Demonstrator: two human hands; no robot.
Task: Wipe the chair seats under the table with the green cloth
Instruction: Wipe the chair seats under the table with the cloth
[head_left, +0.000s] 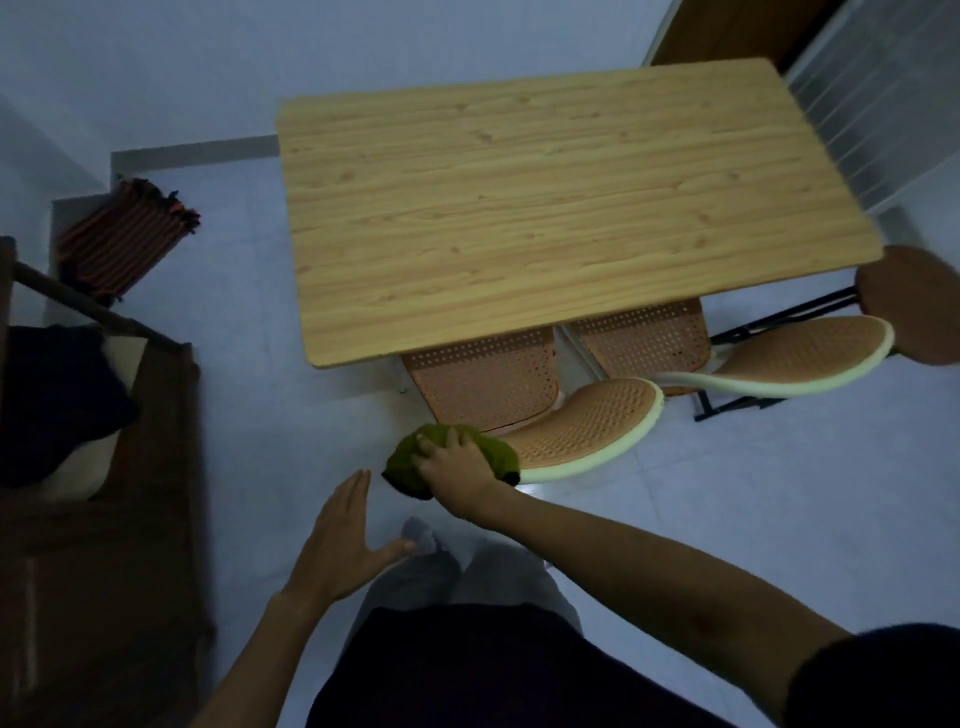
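Note:
Two orange perforated chairs are tucked under a light wooden table (545, 208). The left chair's seat (483, 384) shows below the table edge, and its curved backrest (592, 426) has a pale rim. The right chair's seat (649, 332) and backrest (800, 358) sit beside it. My right hand (457, 467) presses a bunched green cloth (415, 457) against the left end of the left chair's backrest. My left hand (343, 540) hovers flat over the floor, fingers apart, holding nothing.
A dark brown sofa (104, 545) with dark clothing on it stands at the left. A striped folded cloth (124, 239) lies on a step at far left. A round brown stool (914, 306) stands at the right. My legs and one foot (421, 535) show below.

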